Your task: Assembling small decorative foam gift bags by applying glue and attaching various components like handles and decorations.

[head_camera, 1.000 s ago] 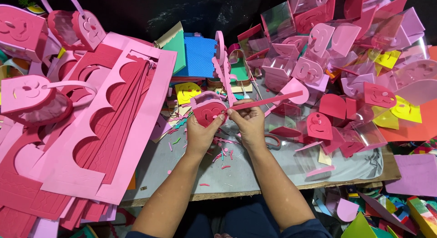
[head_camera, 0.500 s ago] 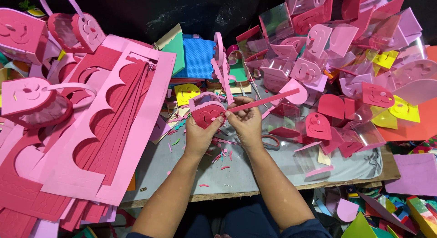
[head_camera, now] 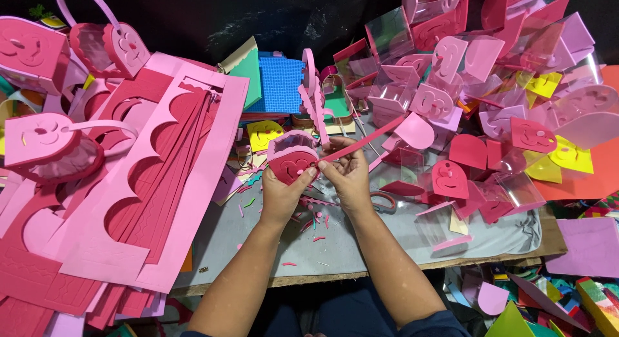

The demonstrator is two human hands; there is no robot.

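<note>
Seen from above, the left hand (head_camera: 282, 194) is curling closed around a small pink foam basket (head_camera: 293, 159) with a smiling face cut into its red front, thumb pressing on the face. Just to its right, at about three o'clock, the right hand (head_camera: 349, 176) is pinching shut on one end of a long pink foam strip (head_camera: 364, 140), which is running up toward one o'clock away from the basket's rim. Both hands are working near the middle of the bench (head_camera: 335, 243), just above its grey cover. The basket looks very light and soft, likely to dent if squeezed, so it seems best gripped gently by its side walls; the strip appears floppy and easy to crease, better held near the end being fixed. Small pink foam offcuts (head_camera: 314, 221) are lying scattered beneath the wrists, and a pair of scissors (head_camera: 383, 202) is resting just beside the right hand at four o'clock. Toward nine o'clock, large pink foam sheets (head_camera: 180, 176) with arch-shaped holes cut out are lying stacked. At twelve o'clock a blue textured sheet (head_camera: 280, 85) is standing near a green one. From one to three o'clock, clear plastic boxes (head_camera: 390, 37) and pink arch-shaped face cutouts (head_camera: 450, 179) are piling up, with yellow face pieces (head_camera: 570, 155) among them.
</note>
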